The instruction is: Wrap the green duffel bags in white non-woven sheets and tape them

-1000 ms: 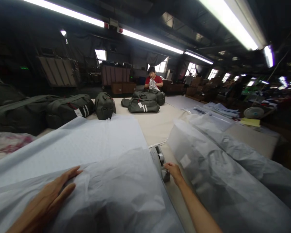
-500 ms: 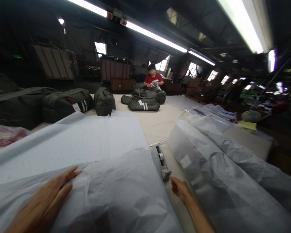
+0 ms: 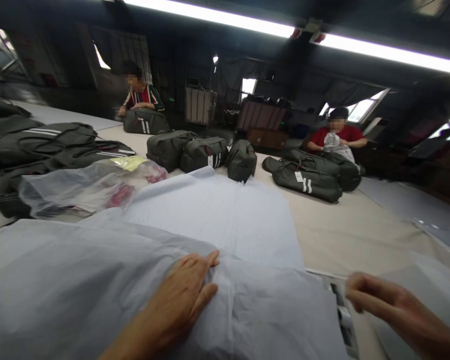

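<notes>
My left hand (image 3: 183,295) lies on a large grey-white plastic wrap (image 3: 270,305), its fingers stretched out and resting on the surface. Over at the lower right, my right hand (image 3: 386,300) is raised with its fingers curled together; whether anything small is pinched in them I cannot make out. A tape dispenser (image 3: 345,317) sits on the table just left of that hand, partly hidden by the edge of the wrap. Beyond my left hand a paler sheet (image 3: 225,215) spreads toward the bags.
Dark green bags (image 3: 307,175) with white stripes stand across the table (image 3: 330,227). More bags (image 3: 56,142) and clear plastic bags (image 3: 78,187) lie on the left. A person in red (image 3: 337,132) and a person in stripes (image 3: 142,95) are at the far side.
The view has swung left, bringing the striped person and more bags in. My right hand has risen from beside the tape dispenser's near end. My left hand still rests on the wrap.
</notes>
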